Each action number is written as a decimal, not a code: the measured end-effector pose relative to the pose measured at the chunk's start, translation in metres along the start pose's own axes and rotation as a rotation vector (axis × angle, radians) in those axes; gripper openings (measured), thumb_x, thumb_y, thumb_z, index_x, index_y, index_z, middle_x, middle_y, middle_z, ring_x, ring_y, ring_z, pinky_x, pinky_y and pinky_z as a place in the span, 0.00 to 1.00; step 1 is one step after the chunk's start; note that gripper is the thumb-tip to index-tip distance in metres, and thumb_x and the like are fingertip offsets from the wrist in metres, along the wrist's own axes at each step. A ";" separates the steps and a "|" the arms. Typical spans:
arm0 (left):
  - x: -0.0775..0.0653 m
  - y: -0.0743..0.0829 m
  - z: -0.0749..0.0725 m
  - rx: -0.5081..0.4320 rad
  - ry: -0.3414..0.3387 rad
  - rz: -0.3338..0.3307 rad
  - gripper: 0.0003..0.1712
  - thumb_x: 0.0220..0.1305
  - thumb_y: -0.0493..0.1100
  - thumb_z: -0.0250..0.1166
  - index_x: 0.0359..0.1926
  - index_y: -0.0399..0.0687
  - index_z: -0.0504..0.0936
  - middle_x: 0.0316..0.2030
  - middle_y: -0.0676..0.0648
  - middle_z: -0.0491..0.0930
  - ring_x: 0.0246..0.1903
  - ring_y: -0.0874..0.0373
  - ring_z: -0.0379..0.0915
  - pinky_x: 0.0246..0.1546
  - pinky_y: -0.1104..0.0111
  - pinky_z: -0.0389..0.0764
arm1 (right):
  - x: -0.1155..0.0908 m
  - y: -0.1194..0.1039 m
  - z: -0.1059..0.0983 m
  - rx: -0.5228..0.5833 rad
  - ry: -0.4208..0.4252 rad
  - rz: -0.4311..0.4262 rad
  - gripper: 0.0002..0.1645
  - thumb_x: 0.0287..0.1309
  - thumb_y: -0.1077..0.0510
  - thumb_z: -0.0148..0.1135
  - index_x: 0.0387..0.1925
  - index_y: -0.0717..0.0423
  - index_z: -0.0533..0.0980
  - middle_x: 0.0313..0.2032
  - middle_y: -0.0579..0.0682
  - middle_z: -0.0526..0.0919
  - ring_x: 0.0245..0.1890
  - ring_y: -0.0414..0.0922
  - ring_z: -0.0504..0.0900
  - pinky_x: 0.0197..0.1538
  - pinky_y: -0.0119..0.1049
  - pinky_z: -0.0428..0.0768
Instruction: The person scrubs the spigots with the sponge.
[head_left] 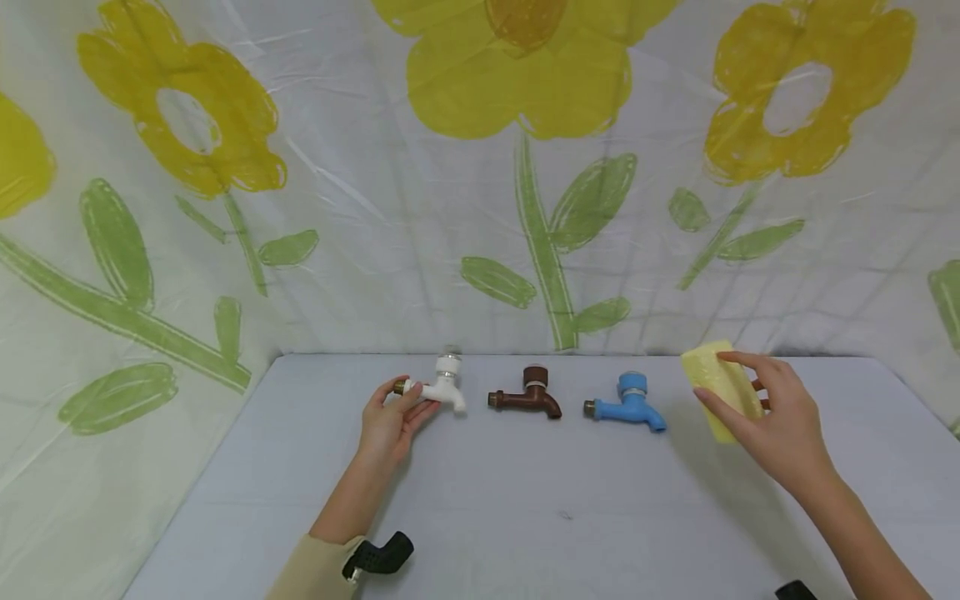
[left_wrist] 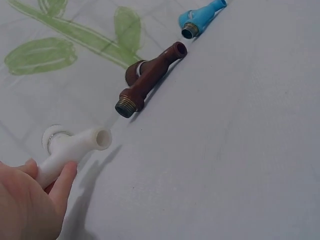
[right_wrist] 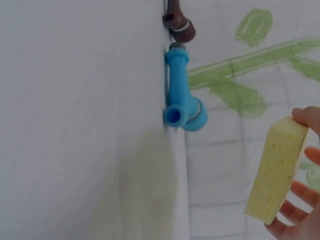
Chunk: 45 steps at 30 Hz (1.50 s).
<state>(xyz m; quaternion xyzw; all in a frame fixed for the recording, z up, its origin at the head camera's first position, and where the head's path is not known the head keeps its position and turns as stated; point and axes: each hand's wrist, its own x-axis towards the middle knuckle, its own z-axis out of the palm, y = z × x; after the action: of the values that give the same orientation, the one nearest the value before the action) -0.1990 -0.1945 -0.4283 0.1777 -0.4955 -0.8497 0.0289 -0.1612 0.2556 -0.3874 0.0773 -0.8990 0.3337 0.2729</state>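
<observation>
My left hand [head_left: 392, 423] grips a white tap [head_left: 444, 390] by its inlet end, fingers and thumb curled round the body; the spout points right. In the left wrist view the white tap [left_wrist: 67, 152] is lifted a little, with a shadow below it. On the right, my right hand [head_left: 783, 417] pinches a pale yellow sponge [head_left: 720, 390] between thumb and fingers, raised above the table. The right wrist view shows the porous side of the sponge [right_wrist: 275, 172]. Between the hands lie a brown tap [head_left: 528, 402] and a blue tap [head_left: 628, 408].
The white-covered table [head_left: 525, 517] ends at a hanging sheet [head_left: 360, 275] painted with yellow flowers and green leaves. The brown and blue taps lie in a row near the back edge. A black camera mount [head_left: 382, 554] sits on the left wrist.
</observation>
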 end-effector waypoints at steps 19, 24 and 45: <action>0.009 0.004 -0.011 0.219 0.017 -0.081 0.28 0.75 0.28 0.62 0.70 0.27 0.63 0.41 0.41 0.80 0.31 0.59 0.88 0.42 0.67 0.90 | -0.005 0.028 0.003 -0.104 -0.130 0.139 0.37 0.62 0.50 0.75 0.64 0.67 0.74 0.54 0.70 0.75 0.43 0.62 0.72 0.37 0.46 0.69; 0.009 0.009 -0.016 0.326 -0.033 -0.084 0.28 0.75 0.30 0.63 0.69 0.26 0.63 0.32 0.45 0.84 0.28 0.60 0.87 0.38 0.69 0.90 | -0.006 0.039 0.008 -0.119 -0.168 0.152 0.38 0.63 0.48 0.75 0.64 0.69 0.74 0.54 0.73 0.75 0.47 0.66 0.73 0.40 0.56 0.74; 0.010 0.015 -0.024 0.448 -0.072 -0.102 0.29 0.75 0.34 0.66 0.70 0.27 0.65 0.25 0.46 0.86 0.26 0.61 0.87 0.33 0.70 0.90 | 0.003 0.057 0.021 -0.236 -0.298 0.279 0.43 0.64 0.42 0.73 0.63 0.73 0.71 0.55 0.83 0.72 0.52 0.76 0.73 0.43 0.66 0.77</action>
<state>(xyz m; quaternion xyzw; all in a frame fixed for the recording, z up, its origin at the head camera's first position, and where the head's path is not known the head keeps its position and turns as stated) -0.2018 -0.2241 -0.4292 0.1741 -0.6631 -0.7245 -0.0717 -0.1907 0.2859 -0.4306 -0.0317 -0.9641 0.2457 0.0959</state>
